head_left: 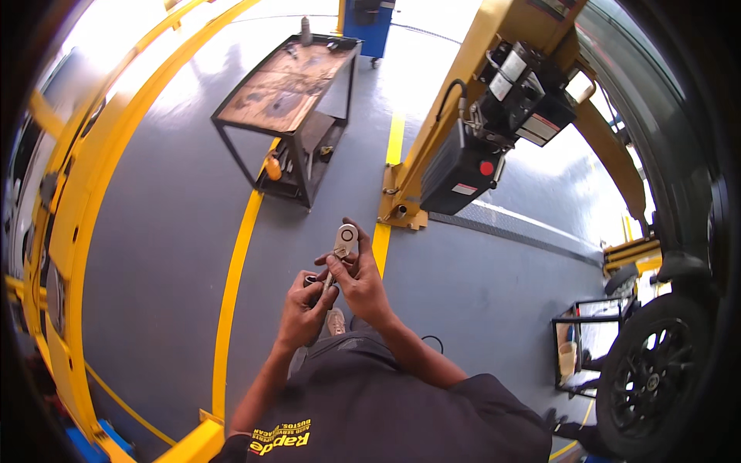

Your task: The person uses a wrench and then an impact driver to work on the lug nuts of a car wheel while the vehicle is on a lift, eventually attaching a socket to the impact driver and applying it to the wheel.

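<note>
The right hand (363,292) grips a ratchet (346,238) above the glossy grey floor (166,255), while the left hand (300,315) is closed around a dark socket (310,281) just below. Ahead stand a stained, brown-topped cart (320,65) and a yellow post (517,23), with a black wheel (654,378) at far right.

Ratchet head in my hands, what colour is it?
The ratchet head is silver; the head view, the only one here, shows it best.

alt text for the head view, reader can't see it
A person's right hand and left hand hold a silver ratchet in a garage, the left also gripping a small dark cylinder. Ahead stand a stained work cart and a yellow lift post.
</note>
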Motion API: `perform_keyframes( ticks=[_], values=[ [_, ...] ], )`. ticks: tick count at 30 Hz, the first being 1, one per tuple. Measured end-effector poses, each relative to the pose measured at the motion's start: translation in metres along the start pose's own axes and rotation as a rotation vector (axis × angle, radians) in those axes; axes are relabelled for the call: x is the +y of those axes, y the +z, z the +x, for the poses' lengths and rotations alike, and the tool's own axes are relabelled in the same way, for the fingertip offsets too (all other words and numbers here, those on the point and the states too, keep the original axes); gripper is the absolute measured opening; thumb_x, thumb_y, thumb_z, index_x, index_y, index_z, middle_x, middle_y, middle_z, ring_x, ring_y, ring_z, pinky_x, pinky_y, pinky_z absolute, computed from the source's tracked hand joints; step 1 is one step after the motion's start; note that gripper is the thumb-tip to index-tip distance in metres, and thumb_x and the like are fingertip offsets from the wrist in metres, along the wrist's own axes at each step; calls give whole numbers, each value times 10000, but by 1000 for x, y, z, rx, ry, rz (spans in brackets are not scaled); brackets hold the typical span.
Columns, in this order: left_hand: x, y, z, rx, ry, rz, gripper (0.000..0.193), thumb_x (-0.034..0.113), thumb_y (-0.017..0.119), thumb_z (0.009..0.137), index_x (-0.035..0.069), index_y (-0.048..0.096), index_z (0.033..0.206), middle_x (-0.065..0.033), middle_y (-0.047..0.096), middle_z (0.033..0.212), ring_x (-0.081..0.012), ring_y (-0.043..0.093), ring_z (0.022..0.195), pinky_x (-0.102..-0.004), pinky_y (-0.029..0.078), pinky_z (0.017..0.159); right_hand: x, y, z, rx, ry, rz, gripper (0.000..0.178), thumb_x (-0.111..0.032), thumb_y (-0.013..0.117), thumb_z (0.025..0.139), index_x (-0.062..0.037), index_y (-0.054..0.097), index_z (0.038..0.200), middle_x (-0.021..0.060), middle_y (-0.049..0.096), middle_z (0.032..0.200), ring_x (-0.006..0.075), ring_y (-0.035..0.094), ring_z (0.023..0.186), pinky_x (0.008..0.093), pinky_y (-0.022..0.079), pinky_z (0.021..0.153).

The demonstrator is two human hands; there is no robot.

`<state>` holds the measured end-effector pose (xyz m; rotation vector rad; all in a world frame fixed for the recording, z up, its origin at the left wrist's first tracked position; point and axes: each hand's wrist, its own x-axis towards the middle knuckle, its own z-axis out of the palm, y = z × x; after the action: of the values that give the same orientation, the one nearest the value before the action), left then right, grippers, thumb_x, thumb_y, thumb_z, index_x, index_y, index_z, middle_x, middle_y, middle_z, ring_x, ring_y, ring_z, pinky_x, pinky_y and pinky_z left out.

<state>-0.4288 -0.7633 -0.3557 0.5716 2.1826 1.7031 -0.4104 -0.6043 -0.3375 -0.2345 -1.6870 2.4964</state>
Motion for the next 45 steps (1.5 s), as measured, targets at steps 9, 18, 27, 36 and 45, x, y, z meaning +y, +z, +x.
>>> perform_keyframes(
  ticks=[9, 18, 27, 36, 45],
  values=[
    [0, 30, 78, -244, -137, -220, 222, 186, 566, 1082, 31, 679, 1193, 4, 568, 884, -52, 499, 669, -215, 407, 568, -17, -72, 38, 427, -192, -111, 604, -148, 585, 1068, -106, 326, 1611, 0, 592, 803, 66, 524, 647, 242, 448, 572],
    [-60, 43, 80, -800, -467, 162, 295, 214, 565, 1071, 32, 550, 1303, 24, 526, 769, -46, 492, 569, -204, 374, 489, -18, -115, -166, 1145, -147, -269, 225, -210, 528, 1087, -13, 583, 1181, -17, 535, 719, 38, 429, 512, 243, 365, 469],
    [22, 203, -46, -1285, -233, -93, 361, 193, 545, 1068, 32, 510, 1390, -85, 644, 967, -102, 580, 657, -250, 457, 561, 27, -52, -396, 1667, -194, 99, 439, -184, 574, 1065, -23, 525, 1470, -8, 515, 740, 61, 453, 580, 247, 375, 490],
    [43, 377, -223, -1792, -192, 201, 322, 238, 565, 1051, 33, 610, 1296, -47, 593, 839, -60, 456, 515, -229, 336, 458, 79, -25, -610, 2061, -221, -92, 584, -100, 559, 1022, 12, 383, 1568, 64, 649, 919, 134, 593, 667, 301, 508, 641],
    [69, 539, -465, -1896, -295, 238, 414, 169, 625, 979, 32, 557, 1363, -61, 611, 918, -104, 531, 605, -249, 397, 521, 67, -22, -822, 2322, -256, 123, 505, -9, 584, 991, 33, 484, 1484, 131, 705, 956, 174, 713, 695, 280, 531, 626]
  ],
)
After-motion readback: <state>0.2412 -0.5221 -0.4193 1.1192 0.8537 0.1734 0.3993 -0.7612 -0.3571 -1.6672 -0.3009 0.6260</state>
